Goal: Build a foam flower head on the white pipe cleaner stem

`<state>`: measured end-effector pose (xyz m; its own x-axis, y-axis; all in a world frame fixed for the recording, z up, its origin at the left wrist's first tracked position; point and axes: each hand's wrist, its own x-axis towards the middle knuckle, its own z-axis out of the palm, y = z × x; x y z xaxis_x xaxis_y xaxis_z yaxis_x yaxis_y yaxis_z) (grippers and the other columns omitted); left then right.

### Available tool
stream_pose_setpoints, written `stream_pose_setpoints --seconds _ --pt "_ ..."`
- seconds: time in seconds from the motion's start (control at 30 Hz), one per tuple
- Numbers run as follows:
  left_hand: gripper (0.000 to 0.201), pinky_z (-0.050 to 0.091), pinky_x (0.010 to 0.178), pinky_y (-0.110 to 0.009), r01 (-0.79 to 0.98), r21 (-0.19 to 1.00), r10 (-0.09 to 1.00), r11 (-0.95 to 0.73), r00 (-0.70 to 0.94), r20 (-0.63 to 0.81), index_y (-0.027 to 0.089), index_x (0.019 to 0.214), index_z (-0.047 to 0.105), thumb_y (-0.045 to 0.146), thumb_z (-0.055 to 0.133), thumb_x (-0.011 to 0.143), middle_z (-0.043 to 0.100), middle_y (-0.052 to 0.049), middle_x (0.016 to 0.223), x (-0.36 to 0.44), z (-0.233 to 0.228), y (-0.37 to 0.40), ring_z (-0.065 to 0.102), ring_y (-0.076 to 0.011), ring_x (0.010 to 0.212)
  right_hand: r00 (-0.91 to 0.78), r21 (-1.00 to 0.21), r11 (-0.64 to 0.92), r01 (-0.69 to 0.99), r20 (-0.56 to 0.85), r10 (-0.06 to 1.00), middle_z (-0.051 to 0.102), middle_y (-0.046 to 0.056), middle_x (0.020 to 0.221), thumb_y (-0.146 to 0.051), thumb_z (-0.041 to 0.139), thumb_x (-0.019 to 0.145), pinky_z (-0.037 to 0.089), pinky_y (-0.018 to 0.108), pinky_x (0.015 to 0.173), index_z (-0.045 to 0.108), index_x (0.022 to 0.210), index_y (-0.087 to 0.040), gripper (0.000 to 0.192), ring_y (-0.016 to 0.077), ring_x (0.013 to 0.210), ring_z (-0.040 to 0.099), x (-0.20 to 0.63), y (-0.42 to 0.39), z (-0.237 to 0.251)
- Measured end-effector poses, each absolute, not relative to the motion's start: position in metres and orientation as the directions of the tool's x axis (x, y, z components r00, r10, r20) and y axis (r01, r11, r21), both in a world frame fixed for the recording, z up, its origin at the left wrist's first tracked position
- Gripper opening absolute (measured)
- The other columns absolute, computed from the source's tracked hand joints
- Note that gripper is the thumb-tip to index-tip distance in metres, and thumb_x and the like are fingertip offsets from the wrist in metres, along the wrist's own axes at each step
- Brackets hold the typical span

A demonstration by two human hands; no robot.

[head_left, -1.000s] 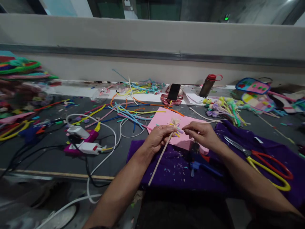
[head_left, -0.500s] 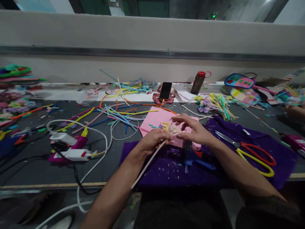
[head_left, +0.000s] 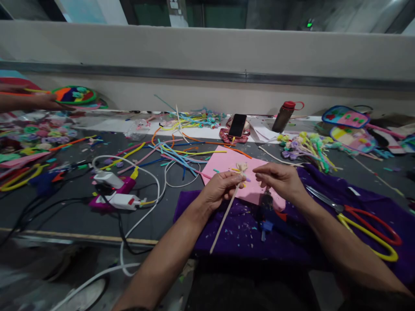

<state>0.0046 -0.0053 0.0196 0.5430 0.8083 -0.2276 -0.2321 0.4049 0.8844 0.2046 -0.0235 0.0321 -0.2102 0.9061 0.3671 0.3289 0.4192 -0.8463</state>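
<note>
Stick pinched in left hand, slanting up from purple cloth to small cream flower at its tip, over pink sheet. Right hand just beside, fingers narrowed near flower, pulled slightly back and lowered since half a second ago. Scissors right on cloth. Farther on table: phone, bottle.

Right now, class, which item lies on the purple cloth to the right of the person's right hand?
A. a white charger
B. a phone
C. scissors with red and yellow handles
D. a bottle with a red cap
C: the scissors lie on the purple cloth, right of the right hand.
</note>
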Motion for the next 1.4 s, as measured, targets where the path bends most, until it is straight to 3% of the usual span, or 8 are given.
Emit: stream_pose_setpoints --seconds 0.17,0.37,0.53,0.67,0.77,0.93,1.2,1.4 --pt "0.026 0.017 0.030 -0.013 -0.263 0.881 0.822 0.393 0.530 -0.209 0.011 0.080 0.065 0.033 0.068 0.067 0.057 0.000 0.062 0.004 0.018 -0.004 0.035 0.0012 0.034 -0.218 -0.845 0.407 0.348 0.350 0.911 0.055 -0.004 0.057 -0.020 0.048 0.082 0.042 0.018 0.042 0.063 0.101 -0.017 0.025 0.0060 0.044 0.051 0.202 -0.026 0.036" --pt "0.026 0.021 0.031 -0.013 -0.284 0.885 0.836 0.370 0.517 -0.183 0.011 0.081 0.066 0.032 0.068 0.067 0.060 -0.002 0.065 0.004 0.017 -0.004 0.039 -0.0003 0.037 -0.311 -0.812 0.434 0.390 0.327 0.892 0.063 0.001 0.071 -0.019 0.050 0.081 0.045 0.019 0.046 0.064 0.096 -0.016 0.021 0.0076 0.050 0.057 0.193 -0.037 0.041" --pt "0.022 0.020 0.030 -0.013 -0.311 0.877 0.858 0.366 0.479 -0.189 0.011 0.076 0.065 0.031 0.067 0.068 0.059 -0.001 0.061 0.005 0.017 -0.003 0.038 -0.0002 0.036 -0.244 -0.677 0.543 0.497 0.492 0.836 0.064 0.001 0.069 -0.020 0.053 0.080 0.045 0.020 0.050 0.066 0.091 -0.015 0.018 0.0079 0.052 0.057 0.196 -0.021 0.084" --pt "0.022 0.021 0.031 -0.012 -0.357 0.855 0.873 0.376 0.445 -0.198 0.011 0.078 0.066 0.030 0.067 0.068 0.059 0.000 0.062 0.004 0.016 -0.001 0.038 0.0002 0.038 -0.112 -0.655 0.593 0.469 0.622 0.775 0.062 0.000 0.064 -0.022 0.056 0.079 0.041 0.019 0.048 0.066 0.090 -0.014 0.017 0.0073 0.051 0.054 0.187 -0.013 0.124" --pt "0.022 0.022 0.033 -0.011 -0.432 0.825 0.901 0.366 0.388 -0.197 0.012 0.082 0.066 0.030 0.067 0.068 0.060 -0.001 0.067 0.003 0.015 0.001 0.040 0.0006 0.040 -0.215 -0.752 0.509 0.419 0.462 0.860 0.062 0.000 0.064 -0.028 0.055 0.080 0.040 0.018 0.044 0.066 0.085 -0.014 0.018 0.0073 0.048 0.054 0.173 -0.024 0.116" --pt "0.023 0.020 0.032 -0.011 -0.489 0.816 0.918 0.309 0.379 -0.121 0.013 0.081 0.067 0.032 0.068 0.069 0.053 0.003 0.057 0.003 0.015 0.000 0.037 0.0004 0.039 -0.309 -0.915 0.219 0.339 0.112 0.944 0.061 0.002 0.066 -0.039 0.052 0.080 0.036 0.018 0.039 0.062 0.077 -0.014 0.027 0.0085 0.047 0.055 0.159 -0.036 0.067" --pt "0.026 0.017 0.034 -0.013 -0.435 0.878 0.951 0.202 0.301 -0.069 0.012 0.076 0.065 0.036 0.069 0.067 0.048 0.004 0.054 0.003 0.020 -0.006 0.036 -0.0006 0.041 -0.313 -0.996 0.023 0.087 -0.006 0.950 0.058 -0.001 0.059 -0.040 0.060 0.073 0.029 0.014 0.032 0.054 0.072 -0.015 0.026 0.0072 0.042 0.054 0.142 -0.023 0.052" --pt "0.027 0.018 0.034 -0.015 -0.502 0.839 0.949 0.210 0.312 -0.051 0.012 0.079 0.064 0.037 0.066 0.068 0.051 0.003 0.055 0.002 0.023 -0.005 0.037 -0.0014 0.039 -0.310 -0.999 -0.028 -0.038 -0.014 0.951 0.061 -0.001 0.061 -0.039 0.062 0.072 0.030 0.014 0.031 0.054 0.069 -0.014 0.027 0.0045 0.037 0.050 0.141 -0.023 0.052"
